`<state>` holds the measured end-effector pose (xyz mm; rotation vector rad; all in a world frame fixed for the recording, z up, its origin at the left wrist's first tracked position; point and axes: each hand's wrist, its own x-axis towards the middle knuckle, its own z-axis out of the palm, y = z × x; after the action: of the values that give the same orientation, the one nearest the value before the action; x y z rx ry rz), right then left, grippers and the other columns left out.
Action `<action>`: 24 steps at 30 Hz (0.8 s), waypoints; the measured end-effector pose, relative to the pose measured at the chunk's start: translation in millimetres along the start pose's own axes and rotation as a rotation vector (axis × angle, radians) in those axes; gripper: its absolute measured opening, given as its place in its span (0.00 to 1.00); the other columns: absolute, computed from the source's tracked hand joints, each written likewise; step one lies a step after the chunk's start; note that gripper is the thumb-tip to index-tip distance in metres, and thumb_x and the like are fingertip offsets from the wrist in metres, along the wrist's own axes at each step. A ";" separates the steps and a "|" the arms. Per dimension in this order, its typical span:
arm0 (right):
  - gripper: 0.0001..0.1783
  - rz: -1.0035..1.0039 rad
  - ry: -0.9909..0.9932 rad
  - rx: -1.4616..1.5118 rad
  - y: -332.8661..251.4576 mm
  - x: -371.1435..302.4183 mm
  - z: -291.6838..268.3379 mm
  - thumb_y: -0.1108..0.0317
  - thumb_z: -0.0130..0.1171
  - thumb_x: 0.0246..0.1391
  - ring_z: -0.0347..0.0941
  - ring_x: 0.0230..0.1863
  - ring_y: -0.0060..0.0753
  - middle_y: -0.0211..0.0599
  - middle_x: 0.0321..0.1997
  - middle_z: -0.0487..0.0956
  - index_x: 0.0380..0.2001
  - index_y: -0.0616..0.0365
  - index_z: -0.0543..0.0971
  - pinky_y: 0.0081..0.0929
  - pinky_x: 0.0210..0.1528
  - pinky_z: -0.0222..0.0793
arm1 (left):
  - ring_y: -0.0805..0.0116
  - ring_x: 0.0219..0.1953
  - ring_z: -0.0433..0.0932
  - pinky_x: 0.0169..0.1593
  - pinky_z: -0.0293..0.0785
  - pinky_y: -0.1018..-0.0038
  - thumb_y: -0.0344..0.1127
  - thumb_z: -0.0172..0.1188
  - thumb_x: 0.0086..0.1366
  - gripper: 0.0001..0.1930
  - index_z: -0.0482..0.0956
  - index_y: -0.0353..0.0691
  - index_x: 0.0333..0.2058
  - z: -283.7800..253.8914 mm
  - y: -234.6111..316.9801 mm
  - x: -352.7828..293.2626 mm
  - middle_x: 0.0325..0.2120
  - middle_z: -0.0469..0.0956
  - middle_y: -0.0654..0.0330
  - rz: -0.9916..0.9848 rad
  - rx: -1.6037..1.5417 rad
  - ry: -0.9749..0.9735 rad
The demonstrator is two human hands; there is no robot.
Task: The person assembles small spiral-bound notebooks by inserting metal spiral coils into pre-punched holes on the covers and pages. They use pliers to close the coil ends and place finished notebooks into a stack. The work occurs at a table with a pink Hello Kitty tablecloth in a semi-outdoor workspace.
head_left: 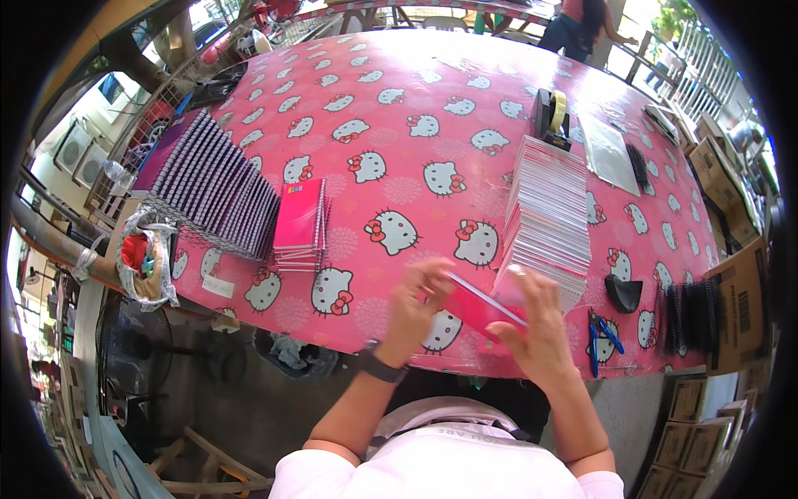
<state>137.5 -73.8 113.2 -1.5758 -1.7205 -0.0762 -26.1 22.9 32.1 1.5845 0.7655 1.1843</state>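
Between my two hands a pink-covered booklet is held tilted above the table's near edge, its pale page edge turned up. My left hand, with a dark band on the wrist, pinches its upper left end; the fingers are slightly blurred. At the opposite end, my right hand grips it between thumb and fingers. Just beyond the right hand lies a long row of loose page blocks with white edges. To the left sits a small pile of pink spiral notebooks. I cannot see any binding on the held booklet.
Tall stacks of spiral notebooks line the table's left side. Blue-handled pliers, a black holder and black binding coils lie right, beside a cardboard box. A tape dispenser stands farther back. Another person is beyond the table.
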 end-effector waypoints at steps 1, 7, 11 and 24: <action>0.22 0.058 0.034 0.077 6.6 -5.0 -6.3 0.60 0.66 0.45 0.67 0.46 0.51 0.46 0.44 0.74 0.41 0.62 0.75 0.45 0.50 0.63 | 0.82 0.30 0.71 0.32 0.68 0.84 0.30 0.56 0.65 0.09 0.75 0.40 0.45 -21.2 3.5 8.9 0.29 0.73 0.69 0.005 -0.048 0.084; 0.24 0.177 -0.418 0.041 43.0 -58.4 -25.9 0.67 0.67 0.42 0.63 0.52 0.49 0.42 0.52 0.69 0.44 0.56 0.74 0.43 0.52 0.59 | 0.77 0.25 0.71 0.29 0.69 0.78 0.40 0.54 0.68 0.13 0.75 0.38 0.44 -143.5 15.2 57.6 0.27 0.72 0.66 0.077 0.046 0.725; 0.26 0.207 -0.328 -0.172 51.2 -81.4 0.6 0.65 0.69 0.37 0.61 0.54 0.48 0.40 0.51 0.69 0.43 0.54 0.74 0.47 0.56 0.52 | 0.67 0.25 0.74 0.31 0.72 0.70 0.39 0.57 0.64 0.15 0.73 0.35 0.44 -188.8 -35.7 51.8 0.30 0.75 0.56 -0.030 0.794 0.773; 0.48 0.652 -0.177 -0.270 53.7 -110.2 -3.2 0.57 0.78 0.26 0.58 0.55 0.51 0.46 0.52 0.63 0.53 0.56 0.65 0.49 0.55 0.55 | 0.52 0.51 0.67 0.57 0.60 0.59 0.33 0.61 0.58 0.11 0.77 0.41 0.40 -77.1 -5.9 22.9 0.46 0.70 0.51 0.261 0.884 0.421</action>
<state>176.8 -153.5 28.6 -2.3332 -1.2763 0.1691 -91.0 70.5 37.8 2.2175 1.5405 1.4983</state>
